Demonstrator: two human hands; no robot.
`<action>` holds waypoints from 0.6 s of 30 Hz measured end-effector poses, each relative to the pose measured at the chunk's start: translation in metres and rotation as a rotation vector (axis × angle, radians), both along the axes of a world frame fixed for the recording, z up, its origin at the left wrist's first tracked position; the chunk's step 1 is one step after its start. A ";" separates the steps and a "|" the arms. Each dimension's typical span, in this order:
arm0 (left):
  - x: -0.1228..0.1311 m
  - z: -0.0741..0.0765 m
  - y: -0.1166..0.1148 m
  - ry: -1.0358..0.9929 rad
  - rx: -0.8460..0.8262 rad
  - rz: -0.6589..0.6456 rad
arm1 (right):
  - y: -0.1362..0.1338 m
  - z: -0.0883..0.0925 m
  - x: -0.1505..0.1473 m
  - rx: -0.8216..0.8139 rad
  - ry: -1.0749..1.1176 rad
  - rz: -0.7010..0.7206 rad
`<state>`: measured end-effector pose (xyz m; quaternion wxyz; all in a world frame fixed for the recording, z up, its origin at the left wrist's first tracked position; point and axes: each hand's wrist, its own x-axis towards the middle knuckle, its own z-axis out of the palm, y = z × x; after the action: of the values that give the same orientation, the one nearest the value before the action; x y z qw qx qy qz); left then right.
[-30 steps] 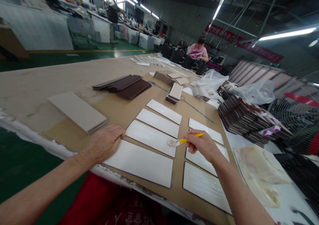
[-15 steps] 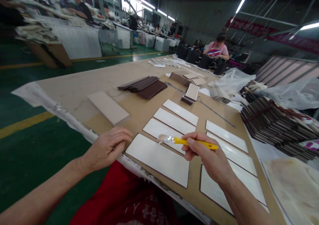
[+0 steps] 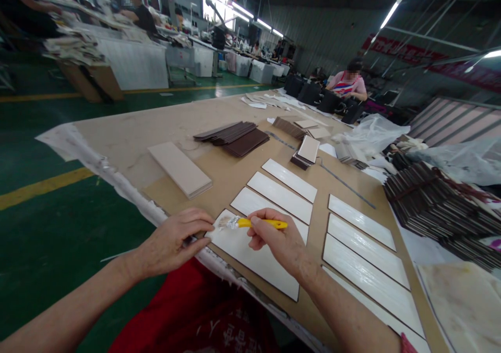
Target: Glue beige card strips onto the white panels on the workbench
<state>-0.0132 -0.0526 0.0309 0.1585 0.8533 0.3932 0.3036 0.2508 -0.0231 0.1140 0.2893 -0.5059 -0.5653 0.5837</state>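
My right hand (image 3: 274, 233) is closed round the yellow handle of a flat paintbrush (image 3: 260, 222). Its pale bristles rest on the left end of the nearest white panel (image 3: 258, 259), a thin dark-edged rectangle lying flat. At that panel's left end is my left hand (image 3: 176, 241), thumb and fingers bent against the edge and holding it. Behind it lie several more white panels (image 3: 279, 194) in a row. A second row of glossy white panels (image 3: 364, 254) lies to the right, partly hidden by my right forearm.
Beige boards (image 3: 180, 170) are stacked near the table's left edge. Dark brown strips (image 3: 238, 136) lie further back, with a small pile of pieces (image 3: 307, 152) beside them. A tall brown stack (image 3: 438, 207) stands at right. A co-worker (image 3: 348, 87) sits at the far end.
The brush in my right hand has moved left and come down onto the nearest panel's left end. My left thumb and fingers have parted and now hold that panel's edge.
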 end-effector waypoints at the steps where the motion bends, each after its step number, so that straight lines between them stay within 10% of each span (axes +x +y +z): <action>1: 0.000 -0.001 0.000 -0.004 0.009 0.003 | 0.000 -0.001 -0.001 0.002 -0.034 0.009; 18: -0.002 -0.009 0.002 -0.035 0.071 -0.003 | -0.027 0.023 0.086 -0.086 -0.353 -0.041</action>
<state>-0.0154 -0.0509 0.0221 0.1353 0.8536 0.3781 0.3318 0.3370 -0.0497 0.1368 0.1755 -0.6238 -0.5714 0.5036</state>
